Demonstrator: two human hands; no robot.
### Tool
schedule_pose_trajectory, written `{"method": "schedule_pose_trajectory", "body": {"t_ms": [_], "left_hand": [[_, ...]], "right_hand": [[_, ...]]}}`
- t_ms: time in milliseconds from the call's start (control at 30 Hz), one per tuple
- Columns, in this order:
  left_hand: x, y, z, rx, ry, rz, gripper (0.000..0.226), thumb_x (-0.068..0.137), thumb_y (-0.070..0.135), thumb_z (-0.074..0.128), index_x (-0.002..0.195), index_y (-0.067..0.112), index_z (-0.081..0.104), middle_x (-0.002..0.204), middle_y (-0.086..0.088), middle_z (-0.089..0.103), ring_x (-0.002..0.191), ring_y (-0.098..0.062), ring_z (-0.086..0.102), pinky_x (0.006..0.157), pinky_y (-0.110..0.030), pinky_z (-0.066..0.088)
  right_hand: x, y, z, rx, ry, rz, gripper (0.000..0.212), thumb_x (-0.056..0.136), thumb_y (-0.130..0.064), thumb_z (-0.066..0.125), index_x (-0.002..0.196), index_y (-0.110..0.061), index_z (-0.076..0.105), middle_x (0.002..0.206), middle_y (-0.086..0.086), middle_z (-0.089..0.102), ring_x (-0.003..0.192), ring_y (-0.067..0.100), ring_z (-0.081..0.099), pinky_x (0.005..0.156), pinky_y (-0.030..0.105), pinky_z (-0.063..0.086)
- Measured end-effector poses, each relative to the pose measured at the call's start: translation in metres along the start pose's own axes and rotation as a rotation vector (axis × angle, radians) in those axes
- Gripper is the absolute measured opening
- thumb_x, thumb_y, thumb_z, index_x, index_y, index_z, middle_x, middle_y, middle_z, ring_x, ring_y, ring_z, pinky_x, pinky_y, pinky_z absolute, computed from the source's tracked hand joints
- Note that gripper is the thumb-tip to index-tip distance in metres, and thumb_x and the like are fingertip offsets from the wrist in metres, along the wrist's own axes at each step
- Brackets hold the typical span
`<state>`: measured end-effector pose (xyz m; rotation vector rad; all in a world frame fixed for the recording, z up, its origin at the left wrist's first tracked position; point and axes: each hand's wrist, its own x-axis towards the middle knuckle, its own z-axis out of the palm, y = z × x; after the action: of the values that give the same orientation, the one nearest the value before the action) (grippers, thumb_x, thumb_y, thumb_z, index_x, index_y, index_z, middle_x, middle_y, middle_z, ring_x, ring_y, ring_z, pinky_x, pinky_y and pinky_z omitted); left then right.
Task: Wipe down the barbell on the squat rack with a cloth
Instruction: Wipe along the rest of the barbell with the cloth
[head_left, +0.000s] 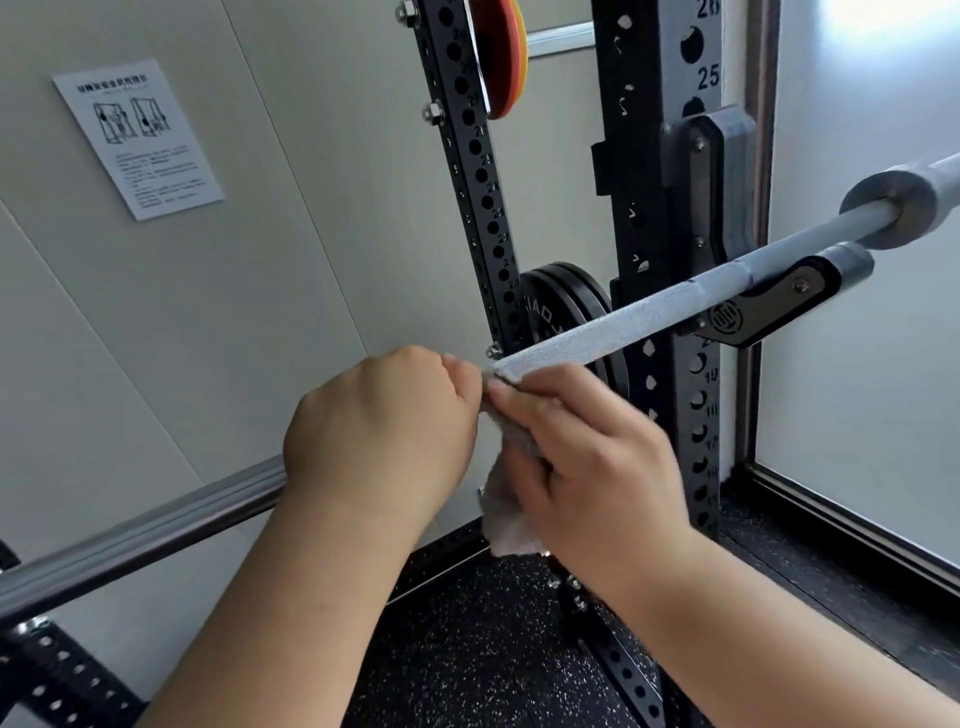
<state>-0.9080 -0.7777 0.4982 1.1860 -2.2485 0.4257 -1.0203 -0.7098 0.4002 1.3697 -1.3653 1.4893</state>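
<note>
The silver barbell (639, 317) runs from lower left to upper right and rests in a black J-hook (769, 306) on the squat rack's right upright (670, 171). A grey-white cloth (511, 499) is wrapped around the knurled bar at mid-frame, and its loose end hangs down below. My left hand (379, 436) is closed around the bar, its fingertips pinching the cloth's upper edge. My right hand (592, 457) grips the cloth from the right, pressed against the bar. Both hands hide the section of bar under them.
Black plates (566, 306) hang on a peg behind the bar, and a red and yellow plate (501, 57) hangs higher up. A rear perforated upright (478, 171) stands by the pale wall with its paper notice (137, 137). Frosted glass lies to the right, speckled rubber floor below.
</note>
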Motion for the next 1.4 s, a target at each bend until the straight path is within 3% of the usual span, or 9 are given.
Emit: {"method": "schedule_pose_trajectory", "body": {"t_ms": [300, 400, 533, 733, 833, 967, 1133, 1233, 1400], "left_hand": [[-0.02, -0.011, 0.008, 0.079, 0.199, 0.171, 0.041, 0.104, 0.038, 0.026, 0.069, 0.023, 0.041, 0.052, 0.0, 0.046, 0.046, -0.027, 0.03, 0.048, -0.025, 0.011], [-0.03, -0.018, 0.012, 0.006, 0.186, 0.293, 0.032, 0.104, 0.037, 0.031, 0.091, 0.023, 0.057, 0.079, 0.003, 0.061, 0.067, -0.026, 0.048, 0.056, -0.034, 0.027], [-0.047, -0.009, 0.013, 0.04, 0.145, 0.252, 0.036, 0.101, 0.035, 0.037, 0.121, 0.016, 0.06, 0.097, -0.004, 0.062, 0.086, -0.033, 0.057, 0.073, -0.044, 0.037], [-0.028, -0.004, 0.021, 0.129, 0.258, 0.202, 0.033, 0.107, 0.029, 0.036, 0.088, 0.015, 0.059, 0.069, -0.008, 0.058, 0.059, -0.035, 0.055, 0.056, -0.036, 0.029], [-0.024, -0.003, 0.015, 0.128, 0.237, 0.239, 0.036, 0.107, 0.028, 0.035, 0.078, 0.017, 0.053, 0.058, -0.007, 0.053, 0.048, -0.032, 0.048, 0.054, -0.03, 0.02], [-0.01, 0.003, 0.002, 0.135, 0.097, 0.144, 0.04, 0.103, 0.031, 0.025, 0.068, 0.018, 0.039, 0.048, -0.001, 0.041, 0.042, -0.027, 0.032, 0.048, -0.024, 0.017], [0.002, 0.002, -0.003, -0.038, -0.09, 0.075, 0.048, 0.104, 0.04, 0.018, 0.069, 0.016, 0.041, 0.064, -0.002, 0.052, 0.064, -0.031, 0.054, 0.061, -0.035, 0.042], [-0.005, 0.004, -0.003, 0.026, -0.002, 0.136, 0.045, 0.103, 0.04, 0.016, 0.069, 0.019, 0.036, 0.061, 0.0, 0.047, 0.061, -0.031, 0.048, 0.057, -0.035, 0.036], [-0.013, 0.015, 0.001, 0.075, 0.078, 0.305, 0.036, 0.102, 0.045, 0.012, 0.08, 0.026, 0.033, 0.061, 0.005, 0.042, 0.054, -0.025, 0.037, 0.047, -0.033, 0.018]], "right_hand": [[0.002, 0.013, -0.007, -0.057, 0.024, 0.025, 0.017, 0.098, -0.015, 0.072, 0.113, -0.012, 0.08, 0.099, -0.004, 0.074, 0.073, 0.008, 0.065, 0.059, 0.028, 0.058], [0.011, 0.031, -0.021, -0.043, 0.153, 0.237, 0.014, 0.095, -0.015, 0.073, 0.107, -0.012, 0.08, 0.095, -0.005, 0.072, 0.071, 0.003, 0.06, 0.056, 0.028, 0.054], [-0.007, -0.004, 0.002, -0.055, 0.034, 0.042, 0.009, 0.093, -0.012, 0.072, 0.085, -0.008, 0.074, 0.084, 0.001, 0.069, 0.062, 0.018, 0.06, 0.05, 0.035, 0.049], [-0.012, 0.015, -0.003, 0.028, 0.041, 0.269, 0.005, 0.095, -0.017, 0.071, 0.094, -0.011, 0.071, 0.086, -0.007, 0.065, 0.069, 0.013, 0.06, 0.054, 0.038, 0.051], [-0.009, 0.004, 0.001, 0.022, 0.009, 0.098, 0.006, 0.096, -0.013, 0.071, 0.098, -0.009, 0.075, 0.089, -0.004, 0.07, 0.07, 0.011, 0.063, 0.056, 0.027, 0.051], [0.017, 0.022, -0.011, -0.023, 0.163, 0.302, 0.009, 0.096, -0.018, 0.073, 0.091, -0.011, 0.071, 0.08, -0.013, 0.058, 0.067, 0.002, 0.048, 0.06, 0.01, 0.038], [0.01, 0.016, -0.006, -0.104, 0.05, 0.074, 0.008, 0.094, -0.014, 0.073, 0.087, -0.011, 0.072, 0.078, -0.006, 0.062, 0.058, 0.01, 0.049, 0.05, 0.023, 0.042], [0.024, 0.04, -0.024, -0.099, 0.151, 0.305, 0.011, 0.098, -0.023, 0.07, 0.092, -0.015, 0.074, 0.084, -0.009, 0.064, 0.069, 0.009, 0.054, 0.06, 0.032, 0.049], [0.018, 0.025, -0.021, -0.028, -0.012, 0.105, 0.013, 0.097, -0.019, 0.069, 0.103, -0.017, 0.08, 0.091, -0.006, 0.072, 0.07, 0.013, 0.065, 0.056, 0.035, 0.055]]}}
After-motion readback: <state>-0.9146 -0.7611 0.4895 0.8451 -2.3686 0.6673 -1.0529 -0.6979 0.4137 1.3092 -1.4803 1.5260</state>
